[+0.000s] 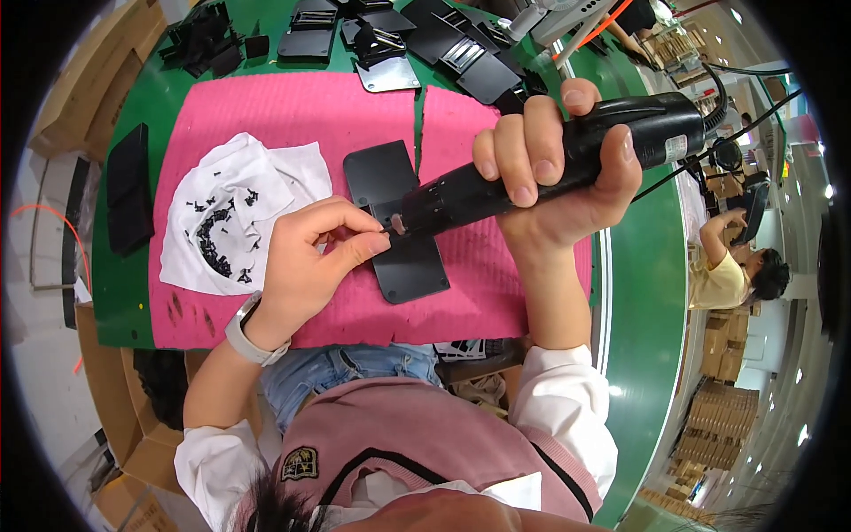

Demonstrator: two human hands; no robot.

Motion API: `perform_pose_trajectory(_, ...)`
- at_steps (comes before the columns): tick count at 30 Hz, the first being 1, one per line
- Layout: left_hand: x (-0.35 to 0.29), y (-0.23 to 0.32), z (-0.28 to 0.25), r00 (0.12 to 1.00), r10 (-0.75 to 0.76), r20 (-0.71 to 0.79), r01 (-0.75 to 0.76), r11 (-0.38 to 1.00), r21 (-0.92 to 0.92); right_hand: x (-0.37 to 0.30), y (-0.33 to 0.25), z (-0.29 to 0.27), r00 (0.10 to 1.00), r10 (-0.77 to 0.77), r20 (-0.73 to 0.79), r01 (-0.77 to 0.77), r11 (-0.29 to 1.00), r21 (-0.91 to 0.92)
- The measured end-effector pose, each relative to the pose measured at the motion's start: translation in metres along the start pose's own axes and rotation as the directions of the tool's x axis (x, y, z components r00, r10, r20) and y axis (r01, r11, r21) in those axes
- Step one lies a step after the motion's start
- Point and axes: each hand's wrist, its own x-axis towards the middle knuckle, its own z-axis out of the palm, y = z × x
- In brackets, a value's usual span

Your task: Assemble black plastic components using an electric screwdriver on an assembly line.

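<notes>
My right hand point(563, 204) is wrapped round the thick body of a black electric screwdriver point(643, 124), whose cable leaves at its upper right end. Its tip points down and left, over the middle of a black plastic part point(412, 273). This part has two flat, rounded plates joined by a narrower middle, and it lies on the pink mat. Beside the driver's tip, thumb and forefinger of my left hand point(301, 266) are pinched together; what sits between them is too small to name. To the left, a white cloth point(191, 257) carries a heap of small black screws point(213, 244).
A pink corrugated mat point(230, 102) covers part of the green table point(115, 306). Black plastic parts point(306, 31) are piled along the far edge, and a dark flat piece point(130, 186) lies at left. Cardboard boxes point(97, 66) stand beside the table. Another person point(722, 275) works at far right.
</notes>
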Motion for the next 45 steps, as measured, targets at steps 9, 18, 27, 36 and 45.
perform_pose_trajectory(9,-0.002,0.004,-0.004,0.999,-0.039,0.002,0.039,0.998,0.053,-0.007,0.011,0.014,0.998,0.037,-0.053,-0.041,0.997,-0.062)
perform_pose_trajectory(18,-0.001,0.001,-0.003,0.970,-0.232,-0.066,0.237,0.968,0.078,-0.003,0.006,0.007,0.989,0.085,0.121,-0.049,0.960,-0.274)
perform_pose_trajectory(27,0.013,-0.003,0.000,0.906,-0.417,0.072,0.408,0.906,0.114,-0.005,0.025,0.017,0.992,0.112,0.058,-0.082,0.919,-0.385)
perform_pose_trajectory(36,0.009,-0.018,0.001,0.926,-0.373,0.056,0.371,0.928,0.040,0.004,0.038,0.026,0.963,0.207,0.171,-0.097,0.862,-0.497)
perform_pose_trajectory(45,0.009,-0.016,0.003,0.921,-0.388,0.037,0.383,0.919,0.094,0.006,0.040,0.026,0.971,0.187,0.147,-0.095,0.872,-0.479)
